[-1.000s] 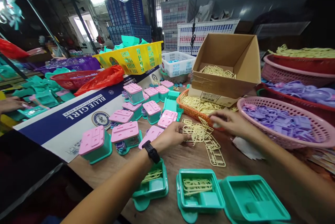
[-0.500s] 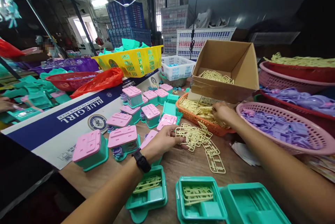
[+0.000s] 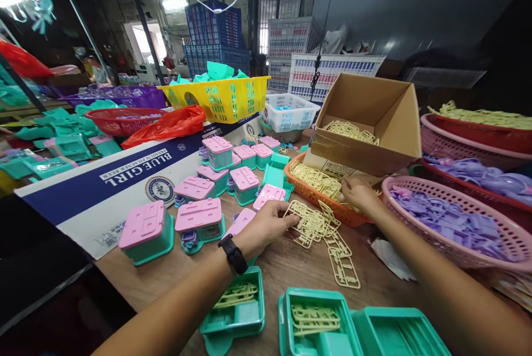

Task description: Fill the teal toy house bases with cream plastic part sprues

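Note:
Thumb and fingers of my left hand pinch the left edge of a loose pile of pale yellow plastic frames lying on the table. Over the orange basket, my right hand has its fingers closed among more yellow frames; the fingertips are partly hidden. Close to me stand green boxes holding yellow frames, one box under my left forearm and another box beside it. To the right is a further green box. Pink-lidded green boxes stand left of my left hand.
A cardboard box holding yellow frames rises behind the orange basket. On the right, a pink basket holds purple parts. A blue-and-white carton panel borders the left side. Behind are a yellow basket and a white basket.
The view has shifted a little, so the scene sits slightly lower and further right. My right hand has shifted slightly within the orange basket; my left stays at the pile.

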Motion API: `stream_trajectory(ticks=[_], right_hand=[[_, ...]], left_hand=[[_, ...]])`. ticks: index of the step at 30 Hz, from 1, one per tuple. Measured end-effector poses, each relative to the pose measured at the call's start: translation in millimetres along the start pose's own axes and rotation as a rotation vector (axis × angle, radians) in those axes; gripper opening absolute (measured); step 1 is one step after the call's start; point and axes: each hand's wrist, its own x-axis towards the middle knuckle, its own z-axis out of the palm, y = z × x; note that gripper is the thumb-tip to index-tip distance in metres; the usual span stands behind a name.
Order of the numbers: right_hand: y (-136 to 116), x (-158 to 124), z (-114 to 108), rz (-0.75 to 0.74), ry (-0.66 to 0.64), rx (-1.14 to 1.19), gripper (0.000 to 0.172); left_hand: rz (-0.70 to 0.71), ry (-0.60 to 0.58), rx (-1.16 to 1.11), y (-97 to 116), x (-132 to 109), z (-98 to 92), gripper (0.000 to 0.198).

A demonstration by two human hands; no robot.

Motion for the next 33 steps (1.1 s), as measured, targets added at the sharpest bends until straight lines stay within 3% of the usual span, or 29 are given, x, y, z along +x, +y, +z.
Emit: stream_trajectory(ticks=[6, 9, 11, 14, 16, 18, 20, 24, 27, 29, 33], right_hand=[[-9, -5, -1, -0.031, 0.149, 0.162, 0.024], [-19, -17, -7, -0.036, 0.255, 0.246, 0.033], [-31, -30, -11, -0.066, 0.282, 0.344, 0.031], [-50, -47, -13, -0.191, 0.111, 0.699, 0.038], [-60, -50, -13, -0.283, -0.068, 0.839, 0.045], [-65, -41, -9, -0.303, -0.108, 0.769, 0.050], [-65, -22, -2, -0.251, -0.005, 0.656, 0.045], [-55, 18, 20, -0.108, 0.135, 0.563, 0.013], [-44, 35, 26, -0.027, 0.198, 0.577, 0.017], [-34, 38, 22, 0.021, 0.247, 0.635, 0.023], [-25, 28, 6, 0.081, 0.251, 0.810, 0.051]], left_hand=[[0.044, 0.034, 0.055, 4, 4, 0.8, 0.019], [0.069, 0.047, 0.187, 3, 9, -1.3, 0.016], [0.112, 0.143, 0.246, 2, 13, -3.9, 0.012], [0.194, 0.310, 0.178, 0, 16, -10.2, 0.007], [0.175, 0.298, 0.067, 0, 16, -15.7, 0.014], [0.132, 0.250, -0.006, 0, 12, -21.1, 0.016], [0.144, 0.247, -0.048, -1, 8, -25.5, 0.018], [0.156, 0.267, -0.153, -2, -1, -31.1, 0.043], [0.119, 0.309, -0.168, -1, -6, -34.0, 0.057], [0.101, 0.303, -0.167, 0, -8, -35.3, 0.054], [0.089, 0.279, -0.209, 3, -9, -32.4, 0.046]])
